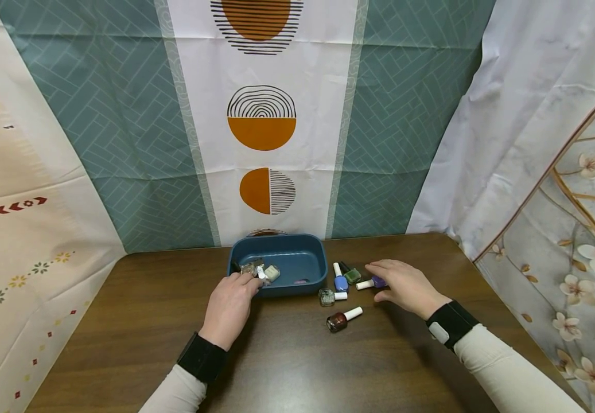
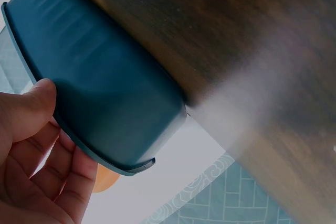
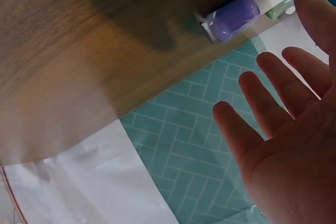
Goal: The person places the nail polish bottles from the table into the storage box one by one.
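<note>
At the front left of a blue plastic bin, my left hand grips the rim. In the left wrist view its thumb lies against the outside of the bin's wall, with the fingers curled on the inner side. Several nail polish bottles, one a pale bottle, lie inside by those fingers. My right hand hovers with spread fingers over a purple nail polish bottle, partly covering it in the head view. Nothing shows in the right palm.
Right of the bin lie a blue polish bottle, a green bottle and a glittery bottle. A dark red bottle with a white cap lies nearer. Patterned curtains hang behind the wooden table.
</note>
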Demonstrator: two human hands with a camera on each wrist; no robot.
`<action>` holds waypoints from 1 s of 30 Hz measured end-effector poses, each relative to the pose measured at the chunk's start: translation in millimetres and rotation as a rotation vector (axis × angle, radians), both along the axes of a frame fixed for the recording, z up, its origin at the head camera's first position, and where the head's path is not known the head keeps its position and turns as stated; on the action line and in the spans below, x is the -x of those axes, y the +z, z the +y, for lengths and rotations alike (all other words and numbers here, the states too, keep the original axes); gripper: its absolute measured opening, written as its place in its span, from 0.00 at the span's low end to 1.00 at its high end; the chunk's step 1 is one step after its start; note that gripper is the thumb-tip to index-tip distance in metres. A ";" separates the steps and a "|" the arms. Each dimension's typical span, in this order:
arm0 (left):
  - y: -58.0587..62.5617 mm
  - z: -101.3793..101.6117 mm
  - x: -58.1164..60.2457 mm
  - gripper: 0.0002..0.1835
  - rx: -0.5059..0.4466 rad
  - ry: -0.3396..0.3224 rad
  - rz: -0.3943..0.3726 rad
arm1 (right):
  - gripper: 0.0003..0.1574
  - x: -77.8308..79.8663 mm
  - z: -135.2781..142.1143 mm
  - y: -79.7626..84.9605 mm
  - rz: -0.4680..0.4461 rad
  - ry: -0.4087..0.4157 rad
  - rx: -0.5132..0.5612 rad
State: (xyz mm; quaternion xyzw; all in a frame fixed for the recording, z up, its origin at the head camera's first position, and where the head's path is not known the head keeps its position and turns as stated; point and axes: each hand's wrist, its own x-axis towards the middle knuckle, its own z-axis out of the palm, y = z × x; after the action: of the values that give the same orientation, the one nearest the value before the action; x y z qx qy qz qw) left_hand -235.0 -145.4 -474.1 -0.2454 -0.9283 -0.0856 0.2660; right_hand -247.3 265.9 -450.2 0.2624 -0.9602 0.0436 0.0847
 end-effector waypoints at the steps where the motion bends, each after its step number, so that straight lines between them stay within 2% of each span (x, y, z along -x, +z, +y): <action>1: 0.0 0.1 -0.2 0.14 0.000 0.001 -0.001 | 0.49 0.2 0.2 -0.5 -0.009 -0.010 -0.002; 13: 0.5 -0.3 -0.8 0.15 0.001 -0.003 0.000 | 0.42 2.7 2.9 -6.8 -0.048 -0.058 -0.027; 30: 1.4 -1.2 0.4 0.13 0.013 -0.009 0.006 | 0.38 8.0 2.6 -11.4 -0.063 -0.041 -0.043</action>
State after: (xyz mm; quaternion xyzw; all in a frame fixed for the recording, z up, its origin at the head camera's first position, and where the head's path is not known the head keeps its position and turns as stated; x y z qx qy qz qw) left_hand -235.4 -146.6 -472.7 -0.2513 -0.9270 -0.0803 0.2667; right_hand -255.2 268.5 -461.6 0.2430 -0.9683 0.0294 0.0496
